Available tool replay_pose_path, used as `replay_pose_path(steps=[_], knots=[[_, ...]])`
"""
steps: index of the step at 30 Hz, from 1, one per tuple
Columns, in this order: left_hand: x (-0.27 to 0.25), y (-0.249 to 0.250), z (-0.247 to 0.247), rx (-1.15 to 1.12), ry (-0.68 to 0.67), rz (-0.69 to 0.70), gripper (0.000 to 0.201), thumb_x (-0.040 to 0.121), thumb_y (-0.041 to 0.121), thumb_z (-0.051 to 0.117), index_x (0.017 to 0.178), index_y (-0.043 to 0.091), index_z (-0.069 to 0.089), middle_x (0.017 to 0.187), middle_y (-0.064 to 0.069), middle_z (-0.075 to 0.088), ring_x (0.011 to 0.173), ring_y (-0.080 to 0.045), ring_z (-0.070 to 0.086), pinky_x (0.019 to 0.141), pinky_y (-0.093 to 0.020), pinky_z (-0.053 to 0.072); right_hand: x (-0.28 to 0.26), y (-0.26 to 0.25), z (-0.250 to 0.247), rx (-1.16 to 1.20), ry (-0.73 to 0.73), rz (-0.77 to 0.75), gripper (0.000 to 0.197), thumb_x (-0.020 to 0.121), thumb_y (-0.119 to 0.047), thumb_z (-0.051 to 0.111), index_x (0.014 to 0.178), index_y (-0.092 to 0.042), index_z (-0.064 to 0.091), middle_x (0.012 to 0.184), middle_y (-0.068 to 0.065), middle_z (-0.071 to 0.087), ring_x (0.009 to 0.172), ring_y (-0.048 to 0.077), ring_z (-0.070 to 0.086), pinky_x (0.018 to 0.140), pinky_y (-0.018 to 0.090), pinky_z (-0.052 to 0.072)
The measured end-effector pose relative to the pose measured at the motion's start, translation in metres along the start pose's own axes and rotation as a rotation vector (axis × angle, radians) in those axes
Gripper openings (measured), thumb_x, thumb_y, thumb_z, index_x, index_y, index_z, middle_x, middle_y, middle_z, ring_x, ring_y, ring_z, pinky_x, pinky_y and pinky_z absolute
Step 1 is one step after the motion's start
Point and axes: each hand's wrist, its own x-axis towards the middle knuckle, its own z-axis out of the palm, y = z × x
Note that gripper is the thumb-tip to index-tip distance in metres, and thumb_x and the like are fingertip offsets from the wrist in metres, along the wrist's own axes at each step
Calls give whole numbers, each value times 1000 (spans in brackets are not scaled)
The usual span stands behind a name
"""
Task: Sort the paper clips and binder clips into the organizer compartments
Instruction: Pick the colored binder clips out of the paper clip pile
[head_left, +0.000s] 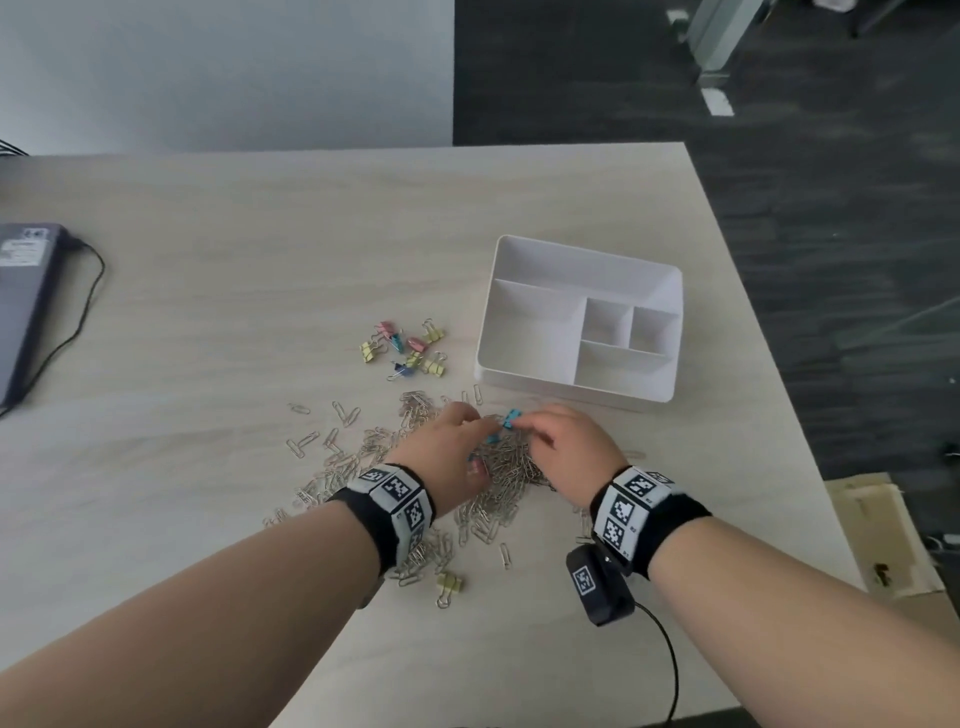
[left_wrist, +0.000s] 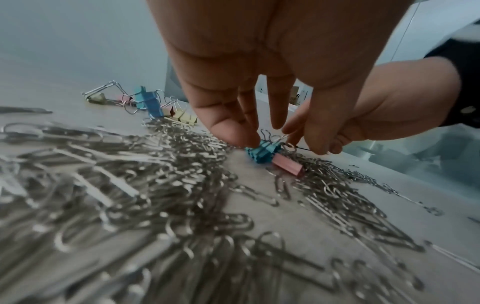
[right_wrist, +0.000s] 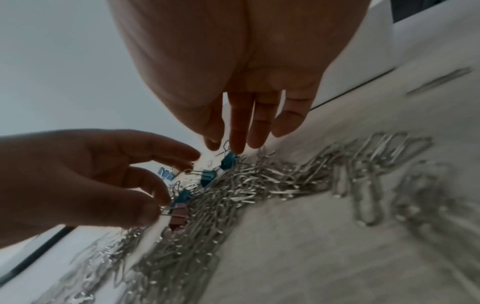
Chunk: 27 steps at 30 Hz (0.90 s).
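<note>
Both hands meet over a heap of silver paper clips (head_left: 511, 473) near the table's front. My left hand (head_left: 480, 423) pinches a blue binder clip (left_wrist: 262, 153) in the heap; a pink binder clip (left_wrist: 288, 166) lies right beside it. My right hand (head_left: 522, 423) pinches the wire handle of another blue binder clip (right_wrist: 228, 161) between thumb and forefinger. A third blue clip (right_wrist: 183, 195) lies among the paper clips near the left hand's fingers (right_wrist: 158, 191). The white organizer (head_left: 587, 254) stands just beyond the hands, its compartments empty.
A loose group of yellow, pink and blue binder clips (head_left: 410, 345) lies left of the organizer. One yellow binder clip (head_left: 449, 582) sits near my left wrist. A dark device with a cable (head_left: 26, 301) is at the far left. The table's edge (head_left: 769, 364) runs down the right.
</note>
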Motion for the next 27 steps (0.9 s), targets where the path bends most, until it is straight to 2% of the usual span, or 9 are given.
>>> replay_pose_path(steps=[3, 6, 9, 12, 15, 19, 21, 24, 27], knots=[[0, 3, 4, -43, 4, -28, 38, 92, 22, 58, 129, 29, 60, 126, 7, 53, 95, -9, 58, 84, -18, 46, 2, -3, 4, 51, -10, 30, 34, 93, -19, 51, 121, -24, 68, 119, -5, 63, 104, 13, 58, 97, 34, 47], [-3, 1, 2, -126, 31, -86, 26, 92, 21, 61, 116, 26, 69, 112, 10, 61, 89, -6, 57, 92, -26, 53, -3, -1, 3, 132, 40, 41, 29, 93, -23, 53, 116, -25, 71, 119, -6, 66, 107, 9, 59, 99, 28, 45], [-7, -3, 2, -270, 41, -233, 19, 90, 20, 66, 106, 29, 71, 101, 14, 65, 82, -2, 61, 73, -17, 54, -10, 2, 1, 196, 97, 69, 24, 93, -25, 57, 110, -26, 74, 109, -11, 67, 95, 4, 61, 87, 17, 45], [-14, -7, 6, -554, 80, -395, 18, 88, 11, 68, 94, 28, 71, 83, 10, 71, 59, -2, 65, 52, -12, 50, -11, 6, 2, 204, 128, 86, 20, 91, -25, 59, 105, -27, 73, 102, -15, 63, 83, 0, 59, 76, 17, 45], [-21, -13, 7, -829, 133, -507, 18, 86, 5, 70, 93, 21, 75, 87, 1, 75, 56, -12, 67, 53, -18, 53, -6, 7, 4, 194, 119, 104, 21, 90, -23, 59, 107, -30, 70, 101, -14, 59, 82, -1, 56, 76, 19, 44], [-30, -24, 4, -1171, 150, -587, 18, 83, -1, 72, 93, 13, 76, 90, -10, 76, 63, -22, 66, 68, -36, 59, 2, 3, 7, 168, 59, 102, 26, 92, -24, 58, 116, -28, 69, 109, -12, 62, 92, 3, 56, 84, 18, 41], [-34, -28, 3, -1366, 171, -600, 20, 83, -7, 69, 96, 6, 75, 92, -16, 74, 68, -24, 65, 63, -33, 58, 5, 0, 8, 172, 61, 118, 24, 92, -23, 59, 113, -24, 71, 108, -10, 66, 91, 4, 57, 83, 18, 41], [-39, -33, -3, -1595, 220, -608, 23, 85, -14, 61, 99, 0, 71, 88, -13, 73, 68, -19, 68, 50, -25, 57, 7, -5, 8, 224, 100, 155, 19, 91, -22, 61, 104, -24, 75, 97, -12, 69, 78, -2, 58, 72, 13, 43], [-44, -43, -10, -1704, 233, -588, 25, 86, -15, 58, 101, 0, 70, 85, -10, 72, 65, -15, 67, 48, -24, 57, 8, -13, 6, 312, 128, 160, 15, 89, -18, 63, 94, -26, 75, 82, -14, 67, 53, -6, 53, 52, 6, 36]])
